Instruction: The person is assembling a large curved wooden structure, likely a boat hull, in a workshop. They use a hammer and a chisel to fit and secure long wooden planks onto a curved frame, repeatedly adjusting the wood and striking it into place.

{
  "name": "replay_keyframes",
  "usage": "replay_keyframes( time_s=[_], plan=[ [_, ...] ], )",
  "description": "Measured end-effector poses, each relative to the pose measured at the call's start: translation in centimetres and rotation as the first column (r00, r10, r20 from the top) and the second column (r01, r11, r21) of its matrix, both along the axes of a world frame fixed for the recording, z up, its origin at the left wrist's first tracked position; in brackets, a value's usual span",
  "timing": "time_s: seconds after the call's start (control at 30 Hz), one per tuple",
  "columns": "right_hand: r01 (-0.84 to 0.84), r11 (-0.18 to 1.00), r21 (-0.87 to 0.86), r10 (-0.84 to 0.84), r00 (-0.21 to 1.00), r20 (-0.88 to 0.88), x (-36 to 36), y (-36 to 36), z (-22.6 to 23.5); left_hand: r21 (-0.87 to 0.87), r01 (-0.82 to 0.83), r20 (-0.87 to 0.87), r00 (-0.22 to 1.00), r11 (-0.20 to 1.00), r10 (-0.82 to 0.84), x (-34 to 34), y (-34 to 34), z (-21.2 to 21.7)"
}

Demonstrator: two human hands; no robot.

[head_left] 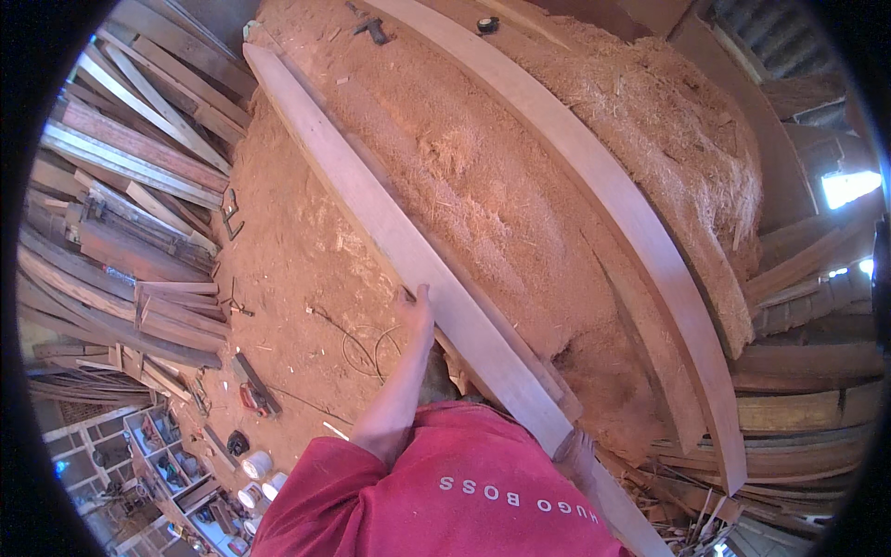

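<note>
One long, pale plank (397, 237) runs aslant through the middle of the frame, from the upper left down to the lower right, passing over the red shirt's (390, 501) right part. The left hand (420, 313) lies at its left edge near the centre, thumb up against the wood; the fingers are mostly hidden, so I cannot tell how firmly they close around it. What looks like the right hand (575, 449) lies across the plank at lower right, too blurred to tell whether it pinches or merely rests. From its length and thickness, I judge the plank stiff and fairly heavy, hardly fragile, with faces that could be slick where dust lies. It would best be held by both long edges, hands set well apart about its middle. A curved beam (673, 269) sweeps down the right side, beside heaped shavings (650, 121); a loose cable (357, 351) lies left of the left hand.
</note>
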State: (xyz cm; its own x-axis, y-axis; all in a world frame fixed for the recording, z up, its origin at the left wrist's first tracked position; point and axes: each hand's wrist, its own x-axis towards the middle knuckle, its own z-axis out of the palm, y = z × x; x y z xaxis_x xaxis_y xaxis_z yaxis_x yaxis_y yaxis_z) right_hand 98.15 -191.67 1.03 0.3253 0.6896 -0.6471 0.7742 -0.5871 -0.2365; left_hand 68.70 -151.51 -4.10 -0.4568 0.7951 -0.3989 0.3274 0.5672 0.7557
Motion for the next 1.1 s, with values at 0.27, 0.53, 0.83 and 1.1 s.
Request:
replay_keyframes(
  time_s=[0.27,0.53,0.83,1.1],
  plan=[
    [0.028,0.999,0.039,-0.037,0.963,0.267,-3.5,0.1,-1.0,0.063,-0.076,0.12,0.99,0.995,0.068,0.0,1.7,-1.2],
    [0.108,0.991,0.085,-0.126,0.959,0.255,-4.0,2.6,0.4,0.043,0.052,0.028,0.998,0.998,-0.053,-0.9,2.5,-4.0],
    [0.073,0.996,0.049,-0.086,0.922,0.377,-6.1,2.8,0.3,0.073,0.218,0.254,0.94,0.973,-0.229,-5.1,2.6,-5.7],
    [0.21,0.974,-0.086,-0.166,0.918,0.361,-10.3,17.5,1.8,-0.128,0.595,0.467,0.742,0.794,-0.481,-15.3,7.6,-8.1]
  ],
)
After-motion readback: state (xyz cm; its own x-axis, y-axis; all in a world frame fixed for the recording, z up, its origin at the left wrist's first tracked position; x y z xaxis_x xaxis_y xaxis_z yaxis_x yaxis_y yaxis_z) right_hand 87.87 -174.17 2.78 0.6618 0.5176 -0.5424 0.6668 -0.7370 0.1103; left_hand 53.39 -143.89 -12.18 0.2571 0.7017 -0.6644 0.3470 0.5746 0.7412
